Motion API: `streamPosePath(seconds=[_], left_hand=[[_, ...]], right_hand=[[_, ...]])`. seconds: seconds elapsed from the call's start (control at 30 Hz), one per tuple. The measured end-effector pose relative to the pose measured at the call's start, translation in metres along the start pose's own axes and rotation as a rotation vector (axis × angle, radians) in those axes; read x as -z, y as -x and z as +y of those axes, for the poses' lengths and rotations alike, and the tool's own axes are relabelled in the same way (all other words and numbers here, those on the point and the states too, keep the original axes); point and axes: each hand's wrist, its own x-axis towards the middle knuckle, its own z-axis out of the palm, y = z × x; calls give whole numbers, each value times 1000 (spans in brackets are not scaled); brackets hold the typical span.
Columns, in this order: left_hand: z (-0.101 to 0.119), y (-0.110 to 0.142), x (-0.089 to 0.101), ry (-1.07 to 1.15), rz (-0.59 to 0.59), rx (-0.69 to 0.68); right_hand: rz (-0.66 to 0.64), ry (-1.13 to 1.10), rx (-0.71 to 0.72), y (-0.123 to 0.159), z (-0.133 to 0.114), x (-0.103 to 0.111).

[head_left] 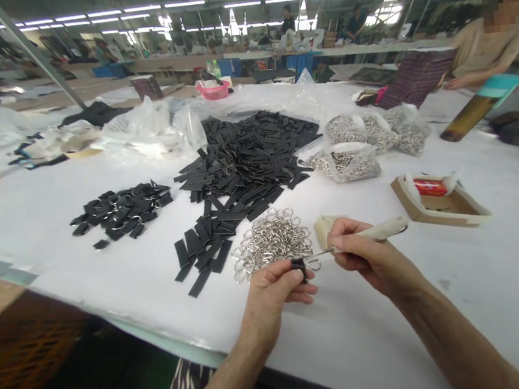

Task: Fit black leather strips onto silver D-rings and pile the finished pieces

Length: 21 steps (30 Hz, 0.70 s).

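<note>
My left hand pinches a small folded black strip between thumb and fingers. In my right hand is a pale-handled tool with a thin metal tip, which reaches to the strip; whether it touches is too small to tell. Just behind my left hand lies a heap of silver metal rings, and a single D-ring sits by the tool's tip. A beige block is partly hidden behind my right hand. Flat black strips spread to the left of the rings.
A large pile of black strips lies further back. Black pieces with rings are heaped at left. Bags of rings, a cardboard tray and a bottle stand at right. Another person is across the table.
</note>
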Motion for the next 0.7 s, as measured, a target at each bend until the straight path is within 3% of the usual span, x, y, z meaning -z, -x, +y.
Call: streamPosePath(seconds=[0.7], left_hand=[[0,3,-3,-6,-1,30]], right_hand=[[-40,73,-58,-1,5,-2]])
